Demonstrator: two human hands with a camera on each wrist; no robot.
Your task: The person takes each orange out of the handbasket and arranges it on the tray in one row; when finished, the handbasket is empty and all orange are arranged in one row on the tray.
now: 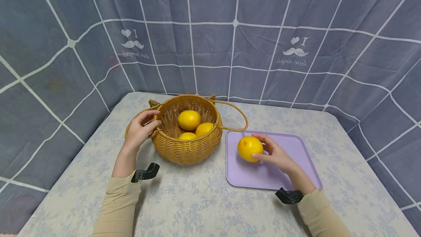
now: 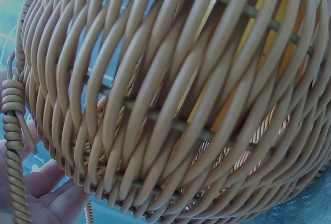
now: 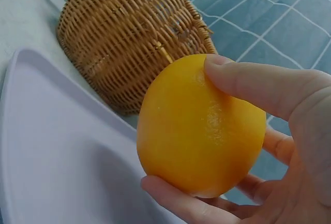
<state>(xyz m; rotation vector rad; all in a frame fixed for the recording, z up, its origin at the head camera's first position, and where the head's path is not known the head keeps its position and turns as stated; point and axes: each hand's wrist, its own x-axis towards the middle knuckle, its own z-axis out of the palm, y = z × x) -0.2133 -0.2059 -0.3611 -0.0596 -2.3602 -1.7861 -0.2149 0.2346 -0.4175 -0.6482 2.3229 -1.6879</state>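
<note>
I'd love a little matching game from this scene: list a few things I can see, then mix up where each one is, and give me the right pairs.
Things:
1. left hand
2. right hand
3. basket
4. tray

Places or states:
A. flat on the table, lilac
B. holds a yellow fruit
C. grips the basket's rim
D. has three yellow fruits inside

Pairs: 1-C, 2-B, 3-D, 4-A
</note>
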